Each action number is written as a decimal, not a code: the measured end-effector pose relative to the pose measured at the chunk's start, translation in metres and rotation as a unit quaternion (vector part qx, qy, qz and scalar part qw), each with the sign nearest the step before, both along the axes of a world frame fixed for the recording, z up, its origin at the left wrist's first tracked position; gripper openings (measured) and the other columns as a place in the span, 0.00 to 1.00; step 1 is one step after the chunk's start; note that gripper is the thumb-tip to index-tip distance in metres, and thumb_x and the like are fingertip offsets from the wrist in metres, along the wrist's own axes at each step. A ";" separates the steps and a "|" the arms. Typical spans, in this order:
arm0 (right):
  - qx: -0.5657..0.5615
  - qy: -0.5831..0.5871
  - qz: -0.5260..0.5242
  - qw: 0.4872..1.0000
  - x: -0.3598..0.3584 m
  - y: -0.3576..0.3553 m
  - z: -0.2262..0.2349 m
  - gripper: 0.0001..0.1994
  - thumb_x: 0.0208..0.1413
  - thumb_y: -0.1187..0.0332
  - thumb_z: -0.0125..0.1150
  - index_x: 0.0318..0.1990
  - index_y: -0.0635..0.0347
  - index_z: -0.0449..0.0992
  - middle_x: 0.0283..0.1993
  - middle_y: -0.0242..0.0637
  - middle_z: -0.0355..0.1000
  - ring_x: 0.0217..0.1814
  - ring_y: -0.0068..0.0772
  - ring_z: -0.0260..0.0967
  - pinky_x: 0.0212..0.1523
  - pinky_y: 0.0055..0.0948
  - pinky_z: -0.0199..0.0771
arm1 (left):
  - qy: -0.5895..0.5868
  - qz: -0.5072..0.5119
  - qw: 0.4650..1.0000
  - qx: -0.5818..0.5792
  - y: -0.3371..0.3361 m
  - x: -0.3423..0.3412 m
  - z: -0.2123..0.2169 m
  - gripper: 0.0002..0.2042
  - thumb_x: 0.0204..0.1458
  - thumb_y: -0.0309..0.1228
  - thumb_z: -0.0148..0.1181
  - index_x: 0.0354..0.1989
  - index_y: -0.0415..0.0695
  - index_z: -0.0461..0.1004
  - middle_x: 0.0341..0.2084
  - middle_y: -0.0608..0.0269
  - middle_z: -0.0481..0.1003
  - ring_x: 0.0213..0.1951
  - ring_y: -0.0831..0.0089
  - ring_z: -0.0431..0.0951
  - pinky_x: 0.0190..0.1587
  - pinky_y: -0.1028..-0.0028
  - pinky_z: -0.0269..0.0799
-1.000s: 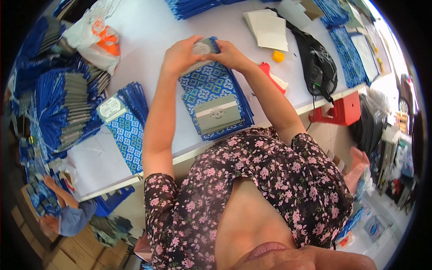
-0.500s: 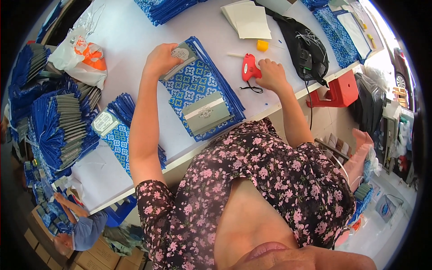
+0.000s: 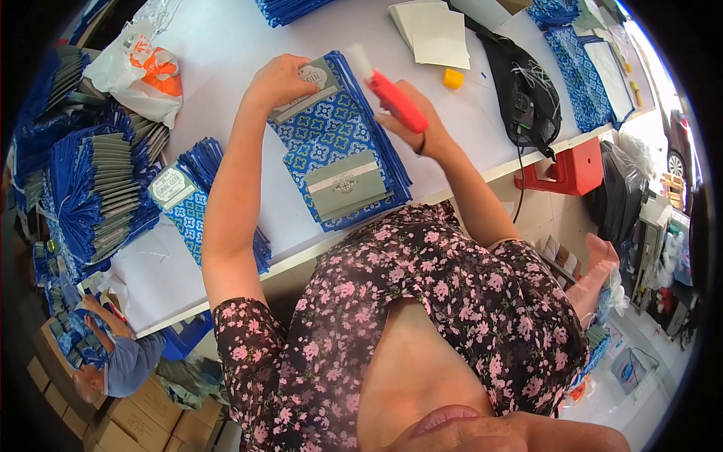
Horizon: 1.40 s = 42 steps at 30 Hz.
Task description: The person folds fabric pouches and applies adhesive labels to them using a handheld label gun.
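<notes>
A pile of folded blue patterned cloths (image 3: 324, 135) lies in front of me, with a grey card (image 3: 307, 92) across its far end and a grey paper band (image 3: 346, 187) near its close end. My left hand (image 3: 279, 81) is closed at the far left corner, fingers and thumb on the grey card. A red tagging gun (image 3: 399, 102) is in my right hand (image 3: 431, 124), raised just right of the pile. Its pale front end, blurred by motion, points toward the far end of the cloths. Some of the right hand's fingers are hidden behind the gun.
Another cloth pile (image 3: 188, 215) lies left of my forearm, with bundled cloths (image 3: 113, 196) beyond. A plastic bag (image 3: 143, 75), white cards (image 3: 439, 38), a yellow block (image 3: 453, 78) and a black bag (image 3: 520, 98) lie on the table. A red stool (image 3: 561, 169) stands right; a co-worker (image 3: 134, 361) is lower left.
My right hand has picked up the tagging gun from the table and brought it left, beside the cloth pile. My left hand stays on the card at the pile's far corner.
</notes>
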State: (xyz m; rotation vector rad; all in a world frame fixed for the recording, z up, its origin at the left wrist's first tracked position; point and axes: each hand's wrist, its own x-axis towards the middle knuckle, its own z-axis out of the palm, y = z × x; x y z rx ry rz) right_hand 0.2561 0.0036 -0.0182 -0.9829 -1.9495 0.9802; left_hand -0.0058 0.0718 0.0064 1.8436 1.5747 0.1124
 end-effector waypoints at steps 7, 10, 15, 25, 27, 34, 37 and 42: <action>0.103 -0.147 -0.026 0.983 -0.040 -0.019 0.002 0.18 0.45 0.58 0.67 0.36 0.60 0.69 0.32 0.42 0.66 0.34 0.45 0.65 0.35 0.37 0.66 | 0.015 -0.026 0.999 0.040 -0.003 0.004 0.009 0.15 0.37 0.37 0.62 0.36 0.48 0.78 0.27 0.54 0.78 0.31 0.60 0.78 0.37 0.65 0.73; 0.100 -0.195 -0.044 0.975 -0.043 -0.018 -0.001 0.18 0.46 0.58 0.65 0.37 0.60 0.68 0.32 0.42 0.67 0.36 0.44 0.67 0.37 0.37 0.66 | 0.003 -0.031 0.999 0.042 -0.001 0.003 0.007 0.15 0.37 0.37 0.62 0.36 0.46 0.78 0.27 0.54 0.78 0.31 0.58 0.78 0.37 0.64 0.72; 0.106 -0.192 -0.049 0.974 -0.046 -0.016 -0.009 0.18 0.46 0.57 0.64 0.36 0.60 0.68 0.32 0.42 0.68 0.35 0.44 0.66 0.36 0.37 0.66 | -0.005 -0.024 0.999 0.041 -0.002 0.001 -0.001 0.15 0.38 0.37 0.63 0.35 0.44 0.78 0.27 0.53 0.78 0.31 0.58 0.78 0.37 0.64 0.72; 0.092 -0.198 -0.051 0.975 -0.047 -0.018 -0.015 0.14 0.44 0.67 0.63 0.38 0.60 0.67 0.33 0.42 0.67 0.36 0.44 0.66 0.37 0.38 0.66 | 0.006 -0.024 0.998 0.049 -0.007 0.004 0.006 0.15 0.38 0.35 0.62 0.35 0.43 0.78 0.26 0.55 0.78 0.28 0.65 0.77 0.35 0.68 0.72; 0.093 -0.212 -0.049 0.972 -0.046 -0.019 -0.013 0.15 0.42 0.69 0.63 0.37 0.60 0.67 0.33 0.42 0.67 0.37 0.44 0.66 0.37 0.38 0.66 | 0.017 -0.021 0.998 0.052 -0.008 0.006 0.007 0.16 0.37 0.37 0.63 0.36 0.46 0.78 0.28 0.54 0.78 0.32 0.59 0.78 0.37 0.65 0.73; 0.100 -0.228 -0.072 0.966 -0.048 -0.024 -0.007 0.15 0.38 0.72 0.63 0.36 0.59 0.66 0.34 0.40 0.66 0.36 0.44 0.65 0.37 0.37 0.65 | 0.062 -0.022 0.989 0.133 -0.022 0.018 0.012 0.11 0.43 0.35 0.59 0.36 0.50 0.78 0.27 0.55 0.78 0.32 0.57 0.77 0.35 0.63 0.72; 0.100 -0.221 -0.082 0.967 -0.052 -0.020 -0.008 0.16 0.40 0.73 0.61 0.39 0.61 0.67 0.36 0.43 0.65 0.39 0.46 0.65 0.38 0.38 0.65 | 0.036 -0.034 0.984 0.173 -0.028 0.018 0.009 0.10 0.44 0.36 0.60 0.35 0.50 0.78 0.26 0.56 0.77 0.31 0.56 0.77 0.34 0.63 0.72; 0.154 -0.220 -0.087 0.959 -0.048 -0.013 -0.018 0.13 0.41 0.71 0.60 0.37 0.60 0.67 0.33 0.41 0.66 0.36 0.43 0.66 0.36 0.37 0.64 | 0.000 -0.035 0.989 0.146 -0.028 0.019 0.014 0.11 0.44 0.39 0.61 0.35 0.49 0.78 0.26 0.56 0.77 0.31 0.56 0.77 0.33 0.63 0.71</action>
